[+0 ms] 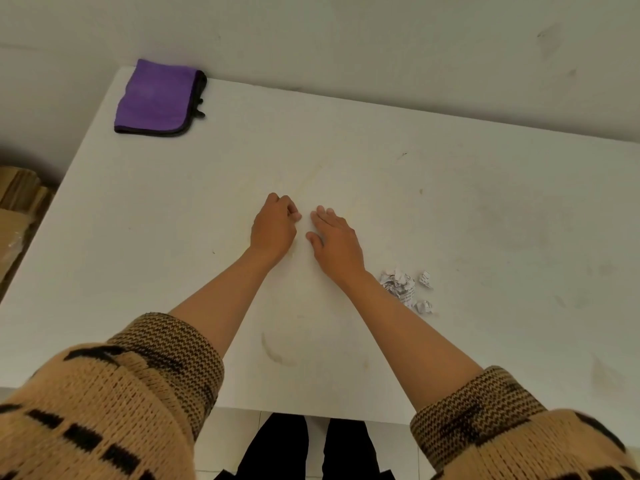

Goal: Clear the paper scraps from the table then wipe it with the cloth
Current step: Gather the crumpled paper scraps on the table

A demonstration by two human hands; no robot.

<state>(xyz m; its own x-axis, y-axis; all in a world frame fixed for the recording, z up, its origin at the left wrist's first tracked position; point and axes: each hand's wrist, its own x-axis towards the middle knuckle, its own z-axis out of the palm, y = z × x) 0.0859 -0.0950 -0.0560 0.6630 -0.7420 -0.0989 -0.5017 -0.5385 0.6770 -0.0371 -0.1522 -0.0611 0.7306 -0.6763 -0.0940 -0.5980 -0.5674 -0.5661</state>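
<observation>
A small heap of crumpled printed paper scraps [405,287] lies on the white table [485,209], just right of my right forearm. A folded purple cloth [157,98] with a black edge sits at the table's far left corner. My left hand [273,225] rests at the table's middle with its fingers curled under; nothing shows in it. My right hand [334,240] lies flat beside it, fingers straight on the surface. Both hands are well away from the cloth, and the right hand is a little beyond the scraps.
The tabletop shows faint stains and a curved ring mark [273,351] near the front edge. A pale wall runs behind the table. Cardboard [17,209] is stacked on the floor to the left. My dark trousers [304,448] show below the front edge.
</observation>
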